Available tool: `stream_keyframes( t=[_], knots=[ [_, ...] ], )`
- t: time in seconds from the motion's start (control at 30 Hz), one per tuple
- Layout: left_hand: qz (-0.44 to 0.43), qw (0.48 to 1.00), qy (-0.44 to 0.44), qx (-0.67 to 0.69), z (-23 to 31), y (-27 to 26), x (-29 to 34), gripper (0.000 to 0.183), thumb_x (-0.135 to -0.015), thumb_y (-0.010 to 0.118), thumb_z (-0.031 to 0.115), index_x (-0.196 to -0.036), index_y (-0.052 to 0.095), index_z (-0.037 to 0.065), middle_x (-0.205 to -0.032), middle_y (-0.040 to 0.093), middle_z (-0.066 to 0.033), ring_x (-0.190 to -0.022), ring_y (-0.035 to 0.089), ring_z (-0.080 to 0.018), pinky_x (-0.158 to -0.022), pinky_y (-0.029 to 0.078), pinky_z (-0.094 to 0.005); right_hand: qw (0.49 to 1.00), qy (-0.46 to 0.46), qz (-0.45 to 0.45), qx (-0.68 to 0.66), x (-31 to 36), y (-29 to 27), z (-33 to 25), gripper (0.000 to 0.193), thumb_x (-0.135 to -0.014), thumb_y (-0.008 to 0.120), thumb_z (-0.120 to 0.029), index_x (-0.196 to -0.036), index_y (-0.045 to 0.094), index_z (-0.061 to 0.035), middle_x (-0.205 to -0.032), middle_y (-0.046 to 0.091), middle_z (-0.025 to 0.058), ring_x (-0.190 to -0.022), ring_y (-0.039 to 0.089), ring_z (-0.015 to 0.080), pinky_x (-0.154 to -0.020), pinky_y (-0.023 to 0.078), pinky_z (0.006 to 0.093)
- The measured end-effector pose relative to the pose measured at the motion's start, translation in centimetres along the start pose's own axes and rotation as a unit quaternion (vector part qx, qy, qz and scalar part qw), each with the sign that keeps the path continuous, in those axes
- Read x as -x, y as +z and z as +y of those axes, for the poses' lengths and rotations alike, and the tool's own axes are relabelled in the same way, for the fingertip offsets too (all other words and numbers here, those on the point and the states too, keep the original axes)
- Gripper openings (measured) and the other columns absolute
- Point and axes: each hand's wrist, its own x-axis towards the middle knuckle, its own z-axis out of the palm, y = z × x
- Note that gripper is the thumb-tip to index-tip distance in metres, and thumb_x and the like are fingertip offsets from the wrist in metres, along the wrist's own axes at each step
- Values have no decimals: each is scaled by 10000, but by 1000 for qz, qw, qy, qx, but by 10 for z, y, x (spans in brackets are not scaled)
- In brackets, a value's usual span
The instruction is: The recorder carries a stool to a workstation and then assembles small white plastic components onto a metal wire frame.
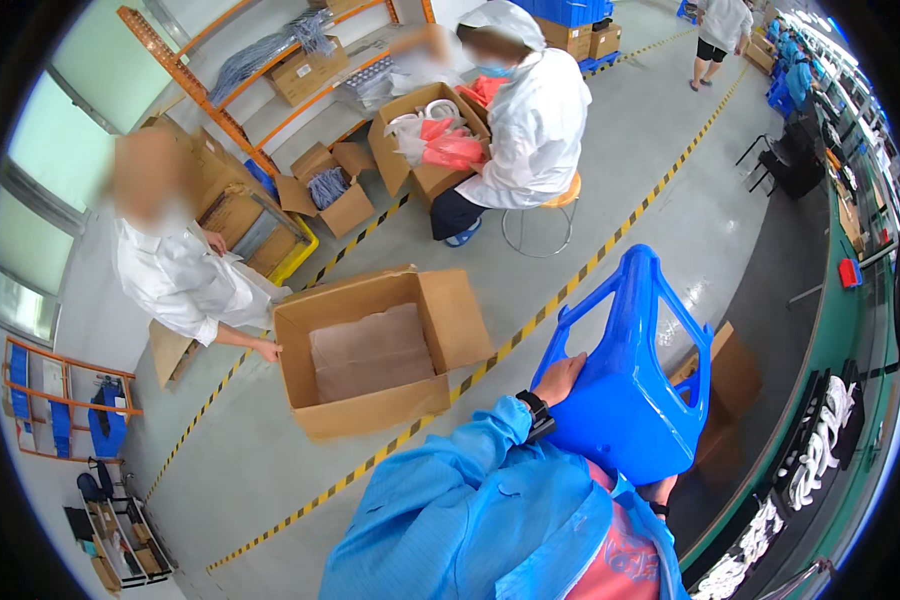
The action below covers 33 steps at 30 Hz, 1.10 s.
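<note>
gripping the left edge of a blue stool (pixel 625 430), the left hand (pixel 562 380) has its fingers bent around the plastic, closed on it as far as can be seen, with the tips out of sight. the right hand (pixel 662 490) is at the lower right of the stool, mostly hidden behind it; only a little skin shows above a black wristband (pixel 658 509), so how far its fingers are open, and whether they hold the stool, i cannot tell. the stool is off the floor (pixel 540 270), just in front of the chest, right of an open box (pixel 370 412) and left of a green bench (pixel 820 320). its broad, closed end is near the body and its legs point away, toward the upper edge of the view; the long axis runs the same way, leaning slightly right. one leg stands nearest the viewer, a window-like gap on each side of it, and the far side is hard to make out. a brown carton (pixel 735 375) is partly covered by the stool, its shape unclear. at the open box, a co-worker's hand (pixel 268 350) touches the left edge.
</note>
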Motion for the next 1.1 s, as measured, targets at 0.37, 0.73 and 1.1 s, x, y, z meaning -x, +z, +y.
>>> stream_keyframes(
  t=[0.37, 0.73, 1.1],
  knots=[
    [79, 997, -9, -23, 75, 63, -106, 564, -979, 311, 432, -974, 635, -29, -940, 619, -292, -892, 580, -446, -786, 420, -494, 960, 113, 35, -253, -166, -116, 6, 484, -967, 443, -372, -1314, 445, -34, -1261, 548, 151, -1092, 571, 292, -906, 485, 441],
    [88, 995, 42, -21, 121, 85, -274, 533, -983, 298, 405, -1018, 639, -3, -1020, 625, -260, -964, 573, -430, -852, 425, -488, 999, -24, -42, 11, -342, -136, -38, 443, -957, 468, -340, -1277, 465, -33, -1231, 562, 152, -1070, 578, 285, -891, 482, 423],
    [128, 991, 18, -26, 135, 68, -388, 494, -988, 302, 358, -963, 627, -14, -951, 626, -259, -913, 576, -428, -820, 426, -511, 978, -38, -169, 119, -514, -92, -64, 437, -953, 475, -326, -1278, 461, -34, -1229, 563, 152, -1064, 579, 282, -887, 482, 421]
  ],
)
